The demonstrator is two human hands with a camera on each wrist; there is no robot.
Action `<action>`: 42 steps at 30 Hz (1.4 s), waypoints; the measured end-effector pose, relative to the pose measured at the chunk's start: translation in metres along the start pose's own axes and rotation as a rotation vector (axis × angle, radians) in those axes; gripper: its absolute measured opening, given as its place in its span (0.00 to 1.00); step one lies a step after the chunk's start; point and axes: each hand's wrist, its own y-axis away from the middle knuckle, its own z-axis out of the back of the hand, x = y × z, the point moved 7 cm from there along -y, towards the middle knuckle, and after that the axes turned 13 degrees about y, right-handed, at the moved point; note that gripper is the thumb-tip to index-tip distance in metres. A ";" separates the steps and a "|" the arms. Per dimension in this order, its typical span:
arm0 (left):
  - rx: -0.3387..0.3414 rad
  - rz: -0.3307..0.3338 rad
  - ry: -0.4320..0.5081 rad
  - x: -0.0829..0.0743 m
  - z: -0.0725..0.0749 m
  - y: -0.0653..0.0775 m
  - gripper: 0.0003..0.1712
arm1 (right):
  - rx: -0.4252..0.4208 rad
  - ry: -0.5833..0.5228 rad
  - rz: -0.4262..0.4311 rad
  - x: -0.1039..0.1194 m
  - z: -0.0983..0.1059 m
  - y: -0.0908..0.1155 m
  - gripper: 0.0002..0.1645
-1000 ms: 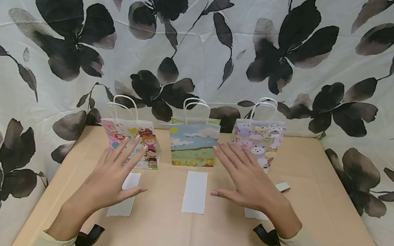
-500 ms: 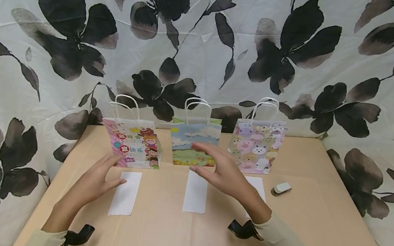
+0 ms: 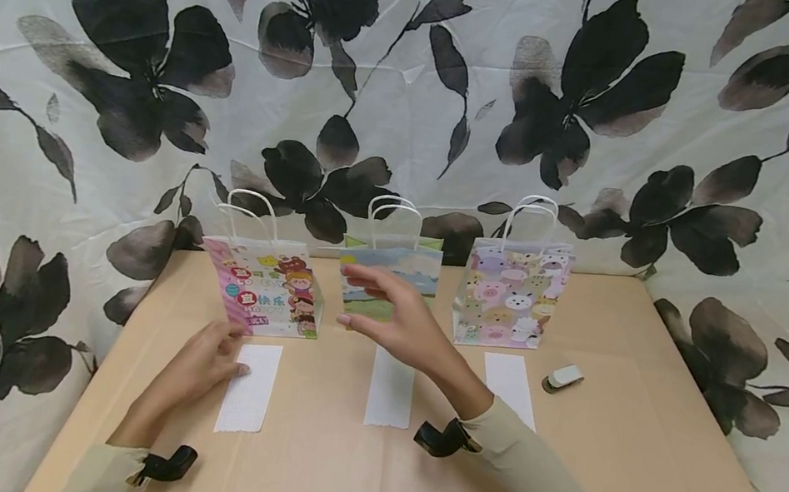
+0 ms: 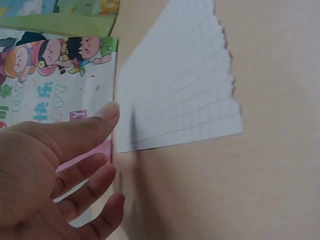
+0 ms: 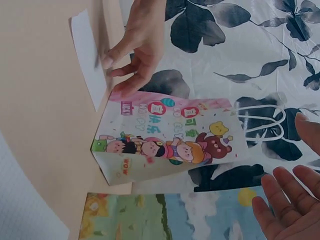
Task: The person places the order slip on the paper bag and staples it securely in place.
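Three small gift bags stand in a row at the back of the tan table: a pink cartoon-children bag (image 3: 265, 293), a sky-and-meadow bag (image 3: 403, 266) and a pastel-animal bag (image 3: 511, 298). A white paper slip lies in front of each: left slip (image 3: 249, 388), middle slip (image 3: 390, 392), right slip (image 3: 511, 387). My left hand (image 3: 223, 346) rests open on the table, its thumb at the left slip's (image 4: 175, 95) edge, just below the pink bag (image 4: 55, 75). My right hand (image 3: 351, 297) hovers open in front of the middle bag, holding nothing.
A small white stapler-like object (image 3: 563, 377) lies right of the right slip. Flower-printed cloth (image 3: 415, 98) walls in the table at the back and both sides. The right wrist view shows the pink bag (image 5: 170, 142) and the middle bag (image 5: 150, 220) close up.
My right hand swept left from the animal bag to the front of the middle bag, uncovering the right slip. My left hand drew back from the pink bag down beside the left slip.
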 end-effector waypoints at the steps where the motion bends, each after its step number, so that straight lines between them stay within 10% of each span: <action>1: -0.001 0.007 0.004 0.002 -0.001 0.000 0.34 | 0.000 -0.005 -0.001 0.001 -0.002 -0.002 0.39; 42: -0.010 0.119 -0.119 0.018 -0.006 -0.005 0.20 | -0.006 0.017 -0.076 0.005 -0.060 -0.072 0.48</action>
